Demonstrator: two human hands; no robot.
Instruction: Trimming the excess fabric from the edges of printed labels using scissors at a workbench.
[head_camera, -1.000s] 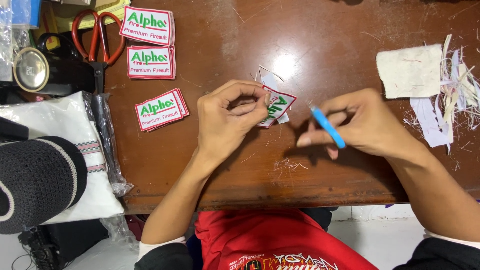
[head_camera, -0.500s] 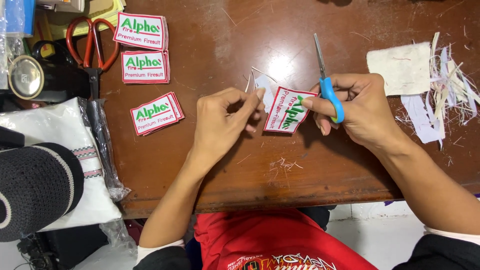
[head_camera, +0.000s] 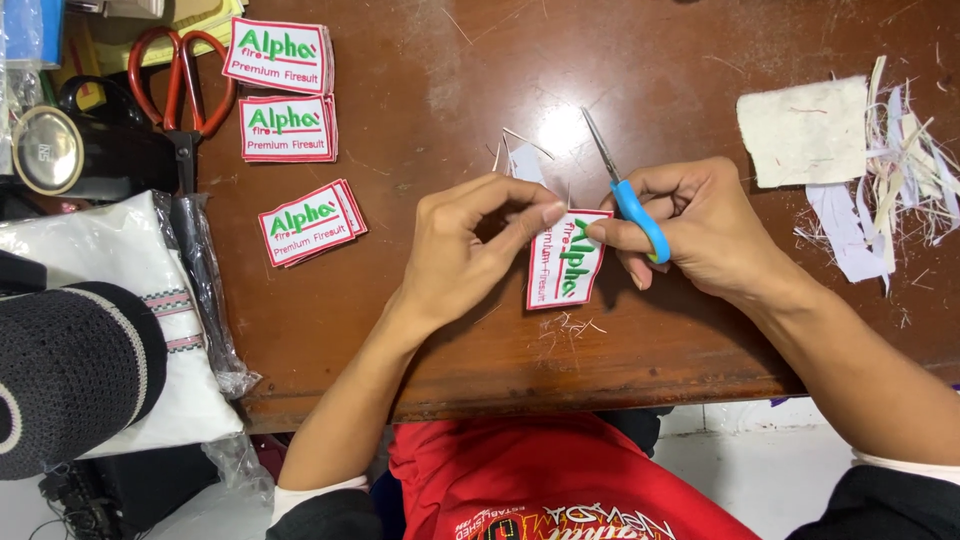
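A white embroidered patch (head_camera: 563, 262) with a red border and green lettering is pinched at its top edge by my left hand (head_camera: 470, 245), above the brown wooden table (head_camera: 420, 150). My right hand (head_camera: 700, 230) also touches the patch's upper right corner with a fingertip. That same hand grips small blue-handled scissors (head_camera: 628, 195), whose thin blades point up and away from me. A white backing strip (head_camera: 525, 160) sticks out behind my left fingers.
Three stacks of matching patches (head_camera: 285, 95) lie at the upper left beside red-handled scissors (head_camera: 182, 75). A cream fabric piece (head_camera: 805, 130) and a pile of paper trimmings (head_camera: 890, 170) sit at the right. A bagged white cloth (head_camera: 110, 290) and dark knitted cap (head_camera: 70, 370) overhang the left edge.
The patch has turned from tilted to upright between my hands. The blue scissors swung from lying low in my right hand to pointing up over the table.
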